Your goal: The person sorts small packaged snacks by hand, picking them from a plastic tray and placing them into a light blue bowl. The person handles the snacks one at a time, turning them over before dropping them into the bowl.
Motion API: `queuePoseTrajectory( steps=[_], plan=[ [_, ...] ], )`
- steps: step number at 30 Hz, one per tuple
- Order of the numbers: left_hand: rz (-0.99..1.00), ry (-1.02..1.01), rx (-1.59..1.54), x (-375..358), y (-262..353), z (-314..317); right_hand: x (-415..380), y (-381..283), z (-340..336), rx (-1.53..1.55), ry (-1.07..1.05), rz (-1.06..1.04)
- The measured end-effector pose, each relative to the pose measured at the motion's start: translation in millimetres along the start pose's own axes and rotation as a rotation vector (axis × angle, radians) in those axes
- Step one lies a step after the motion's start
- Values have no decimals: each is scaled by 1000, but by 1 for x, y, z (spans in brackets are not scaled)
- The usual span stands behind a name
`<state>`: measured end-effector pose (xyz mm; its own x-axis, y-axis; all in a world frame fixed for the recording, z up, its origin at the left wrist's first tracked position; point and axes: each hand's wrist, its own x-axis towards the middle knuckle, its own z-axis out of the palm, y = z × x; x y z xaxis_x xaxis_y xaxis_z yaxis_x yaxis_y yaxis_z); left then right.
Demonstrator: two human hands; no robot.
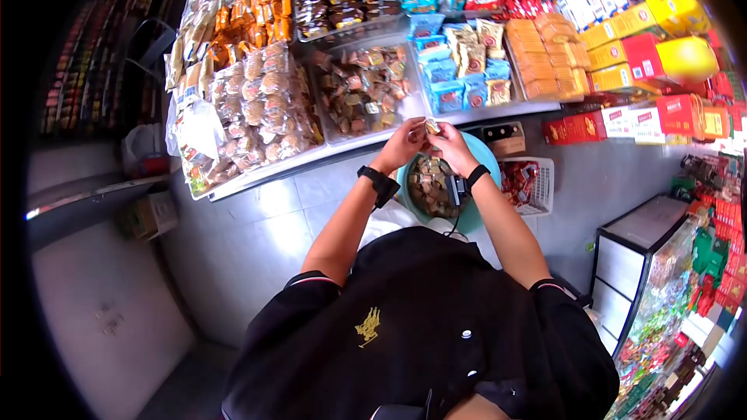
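Nearest, wrapped pieces (429, 189) lie in a teal basin (486, 157). Over its far side, the left hand (401, 148) and right hand (456, 152) pinch 1 small packet (432, 127) between them, both about equally near; its long axis I cannot tell. Farther ahead, to the left, stands a clear bin (418, 79) of similar packets (366, 82). Lettering on the far-right boxes (682, 113) is unreadable.
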<state>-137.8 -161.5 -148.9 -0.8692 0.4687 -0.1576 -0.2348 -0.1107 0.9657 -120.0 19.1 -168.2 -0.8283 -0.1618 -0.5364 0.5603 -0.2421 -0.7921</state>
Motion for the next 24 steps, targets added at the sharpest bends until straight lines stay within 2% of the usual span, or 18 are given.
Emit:
queuePoseTrajectory(
  steps=[1,2,4,5,7,8,9,12,15,19,24],
  plan=[
    [-67,-124,2,4,-17,4,-15,-1,-11,51,10,-7],
    [-33,-107,100,7,-40,13,-33,-6,-22,113,-22,-5],
    [-71,-78,64,-3,-21,48,-59,-8,-48,143,-21,21],
    [-63,11,153,-15,-7,67,-72,-8,-59,187,-35,25],
    [-32,-43,209,-19,-10,88,-99,-13,-78,291,-111,25],
    [-34,-51,86,-15,-28,99,-108,-13,-86,335,-159,34],
    [-28,45,30,-32,8,125,-119,-12,-93,379,-207,43],
    [52,71,4,-47,22,160,-152,-14,-96,513,-220,84],
    [279,176,497,-66,39,187,-160,3,-110,545,-228,46],
    [372,-15,796,-83,41,205,-178,1,-119,626,-192,-51],
    [309,-144,803,-96,45,227,-193,-2,-117,626,50,-232]
  ],
)
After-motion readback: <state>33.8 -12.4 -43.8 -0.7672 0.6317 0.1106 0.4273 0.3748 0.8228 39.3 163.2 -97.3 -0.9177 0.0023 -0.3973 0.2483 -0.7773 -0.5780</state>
